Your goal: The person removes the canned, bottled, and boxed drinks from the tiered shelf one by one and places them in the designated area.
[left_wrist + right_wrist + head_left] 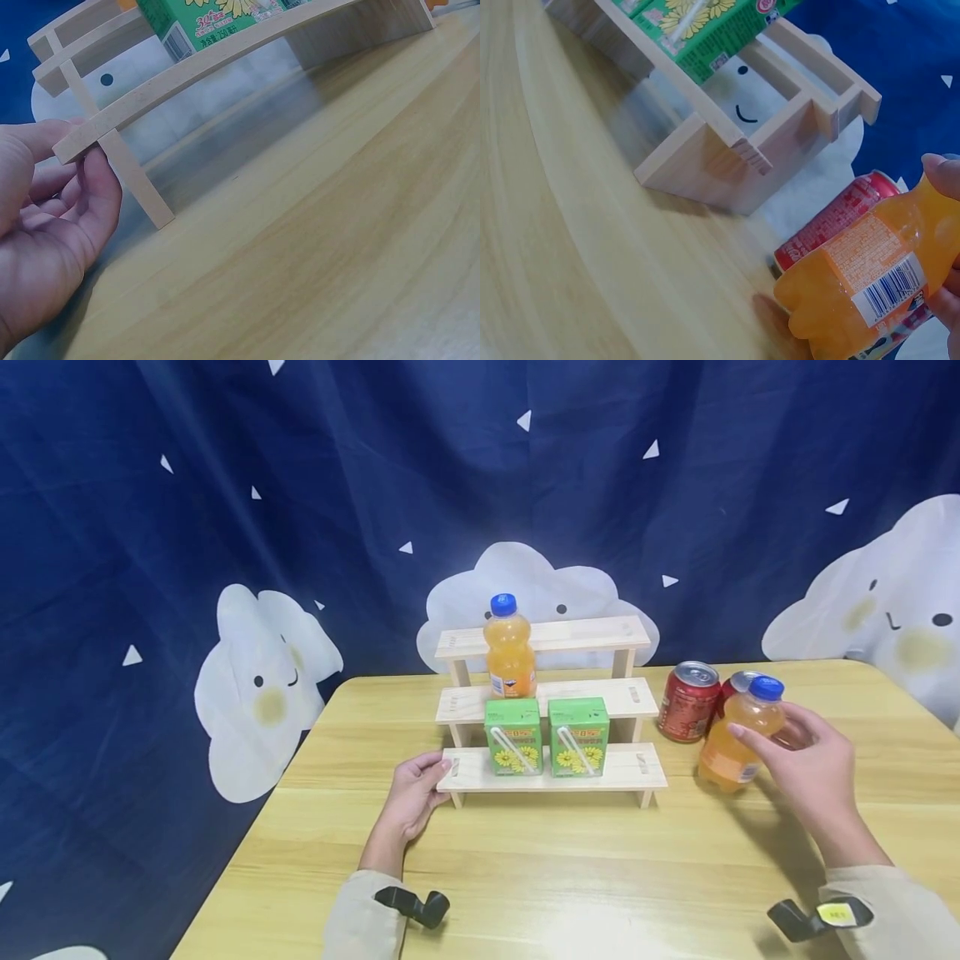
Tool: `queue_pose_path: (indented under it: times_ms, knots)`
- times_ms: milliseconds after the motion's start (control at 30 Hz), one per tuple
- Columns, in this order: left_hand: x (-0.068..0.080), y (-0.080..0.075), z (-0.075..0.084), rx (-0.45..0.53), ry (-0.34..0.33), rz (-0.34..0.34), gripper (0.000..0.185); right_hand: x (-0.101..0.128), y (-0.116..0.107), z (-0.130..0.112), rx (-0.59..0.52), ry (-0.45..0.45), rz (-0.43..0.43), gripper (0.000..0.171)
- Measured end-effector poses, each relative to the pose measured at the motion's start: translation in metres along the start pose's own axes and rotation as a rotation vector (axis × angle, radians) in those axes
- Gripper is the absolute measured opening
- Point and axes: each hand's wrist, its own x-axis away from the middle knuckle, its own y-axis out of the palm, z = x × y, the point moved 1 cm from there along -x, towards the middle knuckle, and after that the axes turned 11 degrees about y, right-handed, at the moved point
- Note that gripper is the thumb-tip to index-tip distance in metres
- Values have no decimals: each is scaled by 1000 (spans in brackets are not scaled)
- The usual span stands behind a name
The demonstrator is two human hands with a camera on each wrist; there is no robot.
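Note:
My right hand [817,768] grips an orange soda bottle [731,747] with a blue cap, to the right of a three-tier wooden shelf [622,770]. In the right wrist view the bottle [870,277] tilts, its base close over the table. At the shelf's left end my left hand [412,797] pinches the lowest board, thumb above and fingers beneath, as the left wrist view shows [56,217]. Two green drink cartons [513,739] with straws stand side by side on that lowest board. A second orange soda bottle [510,647] stands upright on the middle board, left of its centre.
Two red soda cans [686,706] stand on the table right of the shelf, one partly hidden behind the held bottle. The wooden table [525,877] ends at a dark blue curtain [420,460] printed with white clouds. Nothing stands on the shelf's top board [585,633].

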Motion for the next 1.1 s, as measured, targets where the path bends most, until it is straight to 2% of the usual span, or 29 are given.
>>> queue_pose_path:
  times_ms: [100,467,867,1100]
  knots:
    - [0,0,0,4,2,-2,35,0,-1,4,-3,15,5,67]
    - [0,1,-1,-5,7,-5,37,1,-7,10,102,76,59,74]
    - [-1,-1,0,-9,3,-18,37,-2,-10,17,141,58,107,75]
    - [-1,-1,-1,-9,19,-27,35,-3,-11,17,154,15,125,72]
